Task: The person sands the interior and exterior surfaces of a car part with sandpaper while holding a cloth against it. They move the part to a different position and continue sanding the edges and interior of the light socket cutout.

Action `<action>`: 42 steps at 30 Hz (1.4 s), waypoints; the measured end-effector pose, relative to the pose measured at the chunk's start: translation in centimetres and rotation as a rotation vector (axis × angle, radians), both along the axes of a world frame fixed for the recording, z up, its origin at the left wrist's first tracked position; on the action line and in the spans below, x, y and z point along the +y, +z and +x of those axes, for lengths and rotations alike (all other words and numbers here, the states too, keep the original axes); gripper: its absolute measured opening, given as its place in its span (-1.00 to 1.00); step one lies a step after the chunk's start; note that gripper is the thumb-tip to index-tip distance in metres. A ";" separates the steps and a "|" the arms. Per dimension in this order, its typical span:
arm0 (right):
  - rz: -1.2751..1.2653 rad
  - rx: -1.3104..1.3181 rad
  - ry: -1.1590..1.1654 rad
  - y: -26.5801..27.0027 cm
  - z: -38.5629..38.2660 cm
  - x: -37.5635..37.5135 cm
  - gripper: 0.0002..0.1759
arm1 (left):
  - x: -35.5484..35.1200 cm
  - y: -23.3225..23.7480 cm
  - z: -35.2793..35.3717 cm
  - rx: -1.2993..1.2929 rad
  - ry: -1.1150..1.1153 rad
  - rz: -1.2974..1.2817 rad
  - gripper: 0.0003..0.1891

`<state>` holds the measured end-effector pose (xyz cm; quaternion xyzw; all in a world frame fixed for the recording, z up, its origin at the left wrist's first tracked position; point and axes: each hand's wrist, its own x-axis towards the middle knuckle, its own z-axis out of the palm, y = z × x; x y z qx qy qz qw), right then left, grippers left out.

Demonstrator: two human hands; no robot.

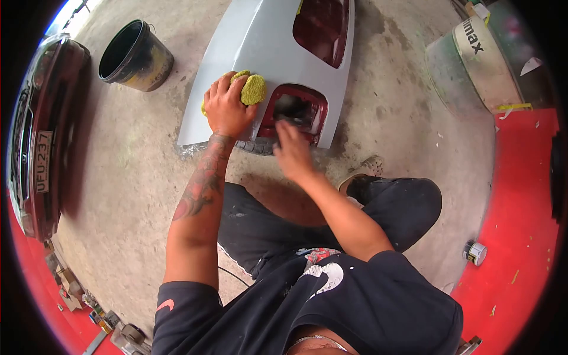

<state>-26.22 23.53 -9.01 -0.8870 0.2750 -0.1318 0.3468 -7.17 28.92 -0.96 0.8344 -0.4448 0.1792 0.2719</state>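
My left hand [229, 109] is closed round a fuzzy yellow-green microfiber cloth [253, 90], which it presses on a light grey car body panel [260, 41]. The panel looks like a bumper, with two cut-out openings showing dark red inside. Blurred by motion, my right hand [294, 151] is at the lower edge of the nearer opening [323, 112]. Its fingers point toward that opening, and I cannot make out whether they hold anything. Part of a tyre [258, 146] shows beneath the panel's near edge.
A black bucket [145, 65] stands on the concrete floor at the upper left. A dark red car [53, 118] is at the far left. To the right are a large translucent masking-film roll or drum [467, 65], a red surface [520, 195] and a small can [475, 253].
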 end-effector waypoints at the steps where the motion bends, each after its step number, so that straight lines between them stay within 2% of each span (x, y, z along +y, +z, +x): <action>1: -0.026 -0.121 0.122 1.4 0.7 0.6 -0.23 | -0.1 0.1 0.2 -0.001 0.003 -0.022 -0.52; 3: -0.019 -0.111 0.114 1.8 0.3 0.9 -0.23 | 0.0 0.1 0.0 -0.004 0.004 -0.016 -0.52; 6: -0.034 0.025 -0.071 0.2 0.2 0.7 -0.19 | -0.2 0.0 0.3 -0.014 0.004 -0.023 -0.52; 9: -0.077 -0.092 0.006 2.2 2.4 2.6 -0.19 | -0.1 0.0 0.2 -0.008 0.001 -0.022 -0.52; 10: -0.028 -0.131 -0.031 1.8 2.8 2.7 -0.20 | -0.2 0.0 0.2 -0.004 0.001 -0.028 -0.53; 13: -0.158 -0.057 0.038 1.5 0.1 0.2 -0.22 | -0.1 -0.2 0.3 -0.017 -0.011 -0.028 -0.52; 15: -0.148 0.017 -0.042 0.7 -0.3 -0.3 -0.29 | -0.1 -0.2 0.3 -0.014 -0.005 -0.022 -0.52; 17: -0.006 0.067 -0.107 0.9 0.6 -0.5 -0.37 | -0.1 -0.1 0.3 -0.011 -0.001 -0.015 -0.52; 19: -0.008 0.057 -0.031 2.8 1.6 -0.1 -0.44 | 0.0 -0.2 0.4 -0.021 0.001 -0.001 -0.52; 21: -0.001 -0.145 0.103 2.7 1.8 0.0 -0.41 | -0.1 0.0 0.2 -0.013 -0.003 -0.005 -0.52; 22: -0.091 -0.083 0.199 2.9 0.5 -0.4 -0.29 | 0.0 0.2 0.2 -0.003 -0.008 -0.009 -0.51; 23: -0.099 -0.093 0.207 2.1 -0.4 -0.4 -0.29 | -0.1 0.1 0.1 -0.013 -0.001 -0.016 -0.51; 25: -0.110 -0.059 0.083 -0.1 -0.8 0.4 -0.12 | 0.1 -0.1 0.4 0.010 -0.019 -0.024 -0.48; 27: -0.093 0.042 0.024 0.4 0.1 2.3 -0.03 | 0.1 0.1 0.1 0.029 -0.031 -0.064 -0.50; 28: -0.098 -0.004 0.063 1.4 0.9 3.3 -0.03 | 0.1 0.1 0.1 0.033 -0.018 -0.068 -0.50; 30: -0.146 0.170 0.117 3.9 1.7 5.0 -0.03 | 0.3 0.1 0.0 0.034 -0.007 -0.059 -0.51; 31: -0.155 0.143 0.138 4.0 1.9 5.1 -0.03 | 0.3 0.5 -0.1 0.028 -0.012 -0.050 -0.52; 33: -0.285 0.351 0.172 4.0 1.8 4.2 -0.07 | 0.3 0.9 -0.1 0.024 -0.019 -0.071 -0.54; 35: -0.320 0.350 0.167 3.4 2.4 4.1 -0.10 | 0.3 0.5 0.0 0.036 -0.031 -0.057 -0.48; 37: -0.293 0.270 0.070 3.1 2.9 4.9 -0.11 | 0.4 0.5 -0.3 0.027 -0.032 -0.072 -0.48; 40: -0.330 0.309 0.187 3.2 1.2 5.4 -0.12 | 0.2 0.9 -0.1 0.027 -0.035 -0.058 -0.49; 42: -0.366 0.310 0.176 3.1 1.6 4.9 -0.11 | 0.3 0.9 -0.2 0.054 -0.033 -0.052 -0.50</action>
